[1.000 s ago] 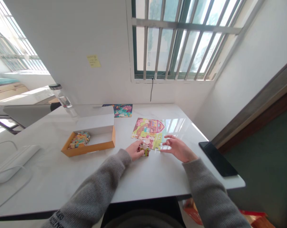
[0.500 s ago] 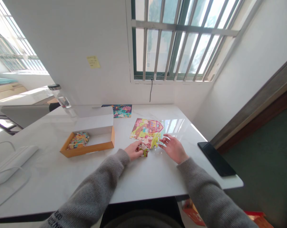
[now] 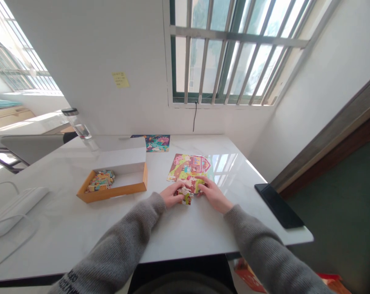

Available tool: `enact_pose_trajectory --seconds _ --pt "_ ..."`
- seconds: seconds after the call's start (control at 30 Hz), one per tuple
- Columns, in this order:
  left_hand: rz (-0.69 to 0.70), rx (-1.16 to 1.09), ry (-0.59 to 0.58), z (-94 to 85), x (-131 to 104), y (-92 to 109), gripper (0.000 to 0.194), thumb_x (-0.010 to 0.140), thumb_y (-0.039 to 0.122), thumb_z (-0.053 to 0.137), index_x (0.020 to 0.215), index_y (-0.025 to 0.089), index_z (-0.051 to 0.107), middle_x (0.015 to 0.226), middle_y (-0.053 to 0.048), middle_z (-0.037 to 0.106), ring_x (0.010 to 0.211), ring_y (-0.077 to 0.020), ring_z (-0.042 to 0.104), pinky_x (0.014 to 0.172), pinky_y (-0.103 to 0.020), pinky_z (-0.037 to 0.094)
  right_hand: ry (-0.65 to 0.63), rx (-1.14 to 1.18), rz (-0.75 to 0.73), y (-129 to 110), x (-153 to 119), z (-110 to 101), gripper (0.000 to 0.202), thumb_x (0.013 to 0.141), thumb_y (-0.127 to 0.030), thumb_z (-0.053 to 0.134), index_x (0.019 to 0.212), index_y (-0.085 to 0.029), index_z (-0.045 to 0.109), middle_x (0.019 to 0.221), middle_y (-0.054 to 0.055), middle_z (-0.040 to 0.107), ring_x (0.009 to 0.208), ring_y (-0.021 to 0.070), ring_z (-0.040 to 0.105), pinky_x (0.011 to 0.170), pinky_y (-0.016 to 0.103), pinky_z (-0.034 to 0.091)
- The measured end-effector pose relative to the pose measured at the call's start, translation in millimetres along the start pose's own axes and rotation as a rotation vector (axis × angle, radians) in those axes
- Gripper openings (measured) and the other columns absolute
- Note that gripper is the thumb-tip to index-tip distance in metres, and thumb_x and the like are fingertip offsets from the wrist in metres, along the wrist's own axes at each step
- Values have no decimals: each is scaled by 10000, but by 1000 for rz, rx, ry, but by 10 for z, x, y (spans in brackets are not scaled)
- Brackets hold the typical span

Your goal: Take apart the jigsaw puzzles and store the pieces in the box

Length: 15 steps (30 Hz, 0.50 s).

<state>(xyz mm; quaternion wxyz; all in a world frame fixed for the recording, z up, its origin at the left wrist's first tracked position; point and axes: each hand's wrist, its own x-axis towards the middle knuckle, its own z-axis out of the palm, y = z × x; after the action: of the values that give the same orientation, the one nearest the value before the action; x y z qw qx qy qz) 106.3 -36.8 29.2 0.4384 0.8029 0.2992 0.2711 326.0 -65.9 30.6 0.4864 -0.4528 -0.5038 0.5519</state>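
My left hand point(image 3: 171, 196) is closed round a small stack of jigsaw pieces point(image 3: 185, 197), held low over the table in front of the puzzle. The partly assembled jigsaw puzzle point(image 3: 180, 167) lies flat on the white table and shows a red barn and a farm scene. At its near right corner, my right hand point(image 3: 216, 196) has thumb and fingers bent round a yellow-green puzzle piece point(image 3: 199, 185). The fingers partly cover that piece, so I cannot tell whether it is joined to its neighbours.
To the left stands an open orange box point(image 3: 114, 194) with several puzzle pieces point(image 3: 101, 181) in it. A dark colourful picture point(image 3: 158, 143) lies by the wall. A black tablet-like device point(image 3: 278, 206) rests at the right edge, and a glass bottle point(image 3: 78, 124) stands back left.
My right hand has moved left and inward, its spread fingers closing at the puzzle's near right corner. The stack in my left hand has tilted slightly.
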Motion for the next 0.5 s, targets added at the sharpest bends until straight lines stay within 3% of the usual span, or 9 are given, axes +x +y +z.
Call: enact_pose_trajectory --seconds 0.17,0.33,0.5 --pt "-41 -55 14 35 -13 39 410 751 211 541 1155 151 571 1098 -74 622 908 -191 591 797 -300 502 51 -48 37 4 31 -12 415 763 -311 616 1168 -227 639 755 -13 627 524 106 503 462 250 445" --pt "-73 -66 95 46 -24 63 490 744 243 542 1226 154 552 1092 -68 619 781 -155 578 717 -279 492 42 100 -22 -69 -8 -30 254 776 -340 618 1004 -234 654 871 11 660 659 135 560 524 256 467" --pt "-63 -60 173 -6 -33 6 436 768 298 549 1178 149 564 1012 -67 638 809 -187 598 750 -310 501 66 -211 -220 -63 -48 -52 143 820 -316 585 894 -226 669 730 1 623 665 152 567 620 285 455"
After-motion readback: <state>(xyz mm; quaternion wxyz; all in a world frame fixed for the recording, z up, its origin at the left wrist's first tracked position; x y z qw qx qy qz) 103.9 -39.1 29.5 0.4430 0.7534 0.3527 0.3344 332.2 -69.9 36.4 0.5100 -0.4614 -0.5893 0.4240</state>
